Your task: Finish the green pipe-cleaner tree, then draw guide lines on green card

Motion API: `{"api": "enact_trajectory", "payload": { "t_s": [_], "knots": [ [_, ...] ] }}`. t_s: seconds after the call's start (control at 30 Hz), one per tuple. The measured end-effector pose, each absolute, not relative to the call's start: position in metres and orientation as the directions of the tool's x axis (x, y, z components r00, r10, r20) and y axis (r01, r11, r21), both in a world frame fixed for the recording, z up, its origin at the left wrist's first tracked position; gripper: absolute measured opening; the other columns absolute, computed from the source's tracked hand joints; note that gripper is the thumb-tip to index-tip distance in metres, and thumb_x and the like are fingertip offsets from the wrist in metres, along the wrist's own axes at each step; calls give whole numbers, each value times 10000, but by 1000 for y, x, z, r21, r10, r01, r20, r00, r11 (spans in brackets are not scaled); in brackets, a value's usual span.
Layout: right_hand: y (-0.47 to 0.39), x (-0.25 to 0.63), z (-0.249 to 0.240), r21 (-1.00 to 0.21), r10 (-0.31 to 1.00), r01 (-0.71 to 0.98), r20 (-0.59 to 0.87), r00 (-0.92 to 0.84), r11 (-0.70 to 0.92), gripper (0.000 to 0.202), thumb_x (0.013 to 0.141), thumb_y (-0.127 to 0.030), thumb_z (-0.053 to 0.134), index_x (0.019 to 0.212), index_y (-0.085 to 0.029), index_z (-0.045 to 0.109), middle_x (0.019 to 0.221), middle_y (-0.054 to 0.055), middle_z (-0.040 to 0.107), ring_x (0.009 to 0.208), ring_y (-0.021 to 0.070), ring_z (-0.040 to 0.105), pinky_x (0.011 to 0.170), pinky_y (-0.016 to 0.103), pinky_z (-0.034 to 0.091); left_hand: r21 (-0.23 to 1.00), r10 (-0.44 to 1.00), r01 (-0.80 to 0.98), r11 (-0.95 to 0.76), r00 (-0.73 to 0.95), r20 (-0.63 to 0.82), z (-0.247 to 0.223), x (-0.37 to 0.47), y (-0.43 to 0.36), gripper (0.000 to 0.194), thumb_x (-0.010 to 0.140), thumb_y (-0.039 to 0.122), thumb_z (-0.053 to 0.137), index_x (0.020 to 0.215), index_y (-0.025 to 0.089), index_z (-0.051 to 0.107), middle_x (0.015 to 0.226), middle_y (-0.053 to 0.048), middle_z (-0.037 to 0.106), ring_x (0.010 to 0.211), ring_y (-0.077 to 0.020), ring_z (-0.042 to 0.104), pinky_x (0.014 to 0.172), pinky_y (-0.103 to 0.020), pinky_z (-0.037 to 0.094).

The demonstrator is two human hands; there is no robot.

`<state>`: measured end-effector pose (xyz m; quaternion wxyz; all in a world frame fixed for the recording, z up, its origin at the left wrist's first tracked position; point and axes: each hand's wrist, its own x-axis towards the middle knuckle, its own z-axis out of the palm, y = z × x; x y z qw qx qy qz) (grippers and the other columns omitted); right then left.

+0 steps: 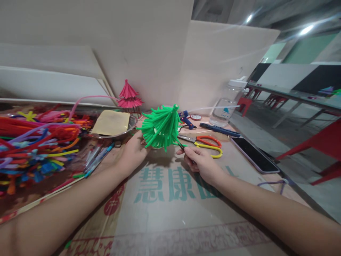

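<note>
Right hand (198, 160): thumb and fingers pinching a dark thin tool (181, 146) – tweezers by the look; tip right at the green piece's lower edge.
Left hand (136, 147): closed on the lower left side of the green piece; fingertips tucked behind it, exact grip can't be told.
Green piece (161, 126): between the two hands, just above the left fingers and beyond the right fingertips; shadow on the sheet below, so it looks lifted.
Done: fuzzy strands gathered to one peak, two stacked tiers look formed.
Left: lower edge seems to be the part being worked – no legs visible under it; underside hidden, so completeness can't be judged.
Long axis: peak to skirt, tilted; peak points up and leans toward the right-hand side, skirt down toward the left hand. Lean in depth unclear.
Scissors (209, 142): just beyond the right hand, lying loose.
Pink piece (128, 96): beyond the left hand, near the board; similar tiers, upright, thin legs below.
</note>
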<state>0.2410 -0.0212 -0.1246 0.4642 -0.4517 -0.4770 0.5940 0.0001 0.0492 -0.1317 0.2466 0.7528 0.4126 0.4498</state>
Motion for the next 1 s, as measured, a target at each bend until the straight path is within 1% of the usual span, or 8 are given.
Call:
{"api": "enact_trajectory", "payload": {
  "t_s": [0.13,0.3,0.53,0.67,0.9,1.0],
  "knots": [
    [-21,241,-125,-986,981,-119,-92,-170,-113,563,719,-668,754,877,-129,701,519,-83,413,411,41,247,413,233,103,743,846,405,-533,255,467,-132,-1,50,272,799,257,618,1065,208,647,1143,-101,724,1071,-320,693,953,-484,550],
    [-19,241,-126,-988,984,-105,-94,-149,-111,589,709,-675,758,911,-125,708,511,-86,419,398,40,258,413,231,113,748,849,400,-529,261,460,-133,0,51,295,778,247,623,1069,202,647,1166,-108,715,1108,-325,683,959,-472,545],
    [-19,242,-129,-987,986,-114,-94,-135,-110,532,739,-630,760,927,-134,719,522,-83,414,410,47,262,419,232,125,739,837,393,-548,266,479,-134,-1,51,277,797,250,614,1069,209,651,1160,-94,716,1102,-310,684,964,-456,545],
    [-19,242,-131,-989,986,-101,-92,-137,-106,531,746,-631,753,937,-136,722,513,-88,403,411,46,251,421,234,117,741,838,392,-545,264,477,-135,-1,51,296,798,256,628,1091,217,647,1173,-93,712,1128,-314,676,978,-459,547],
    [-19,241,-127,-990,983,-95,-87,-162,-103,566,730,-668,741,911,-133,699,524,-85,411,411,44,240,413,236,111,752,843,381,-537,267,466,-132,1,50,283,767,231,617,1047,232,662,1112,-75,735,1041,-303,704,918,-444,578],
    [-19,241,-127,-991,984,-92,-82,-157,-98,556,729,-669,745,887,-138,690,530,-84,412,413,42,242,414,234,110,753,843,379,-537,269,466,-132,1,50,293,767,232,616,1057,230,657,1117,-75,734,1052,-301,702,932,-445,575]
  ]
}}
